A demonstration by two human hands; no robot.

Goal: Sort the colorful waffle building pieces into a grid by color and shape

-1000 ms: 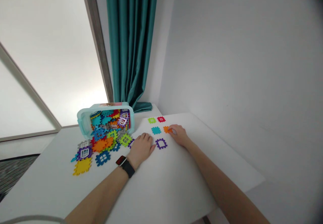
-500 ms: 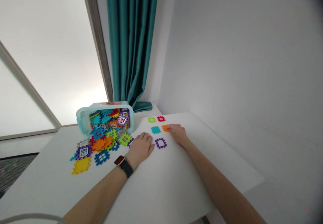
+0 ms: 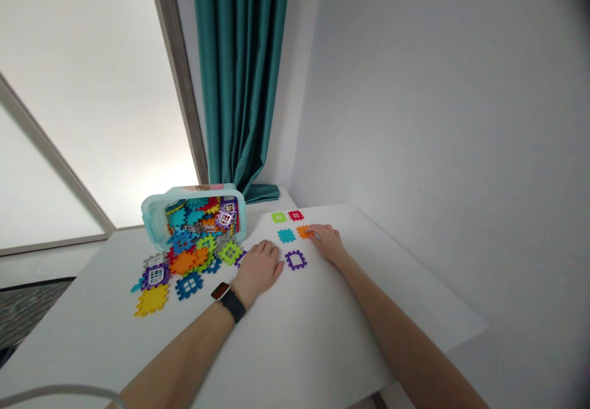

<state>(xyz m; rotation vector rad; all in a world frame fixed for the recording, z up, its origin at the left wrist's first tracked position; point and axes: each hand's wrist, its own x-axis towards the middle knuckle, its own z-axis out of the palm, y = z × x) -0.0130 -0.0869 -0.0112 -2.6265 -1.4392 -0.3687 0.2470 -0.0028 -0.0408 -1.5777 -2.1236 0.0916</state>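
My right hand [image 3: 329,242] has its fingertips closed on the left-lying orange interlocking building tile [image 3: 303,231], whose right part they cover. To its left lies a light-blue tile [image 3: 286,235]. Behind these are a lime-green window tile [image 3: 278,217] and a red window tile [image 3: 295,215]. A purple frame tile [image 3: 287,260] lies nearer to me. My left hand [image 3: 259,269], with a watch on the wrist, rests flat on the table, fingers stretched and holding nothing. Partly hidden beside its fingers is another purple tile [image 3: 240,258].
A pale-blue plastic tub [image 3: 150,228] lies on its side on the white table [image 3: 295,341], tiles spilling from its mouth. A yellow tile [image 3: 152,300] and a dark-blue window tile [image 3: 188,285] lie in front. A green curtain [image 3: 244,77] hangs behind; a wall stands right.
The whole view has shifted very slightly. Both hands and the tiles keep their places, with my right hand still at the orange tile.
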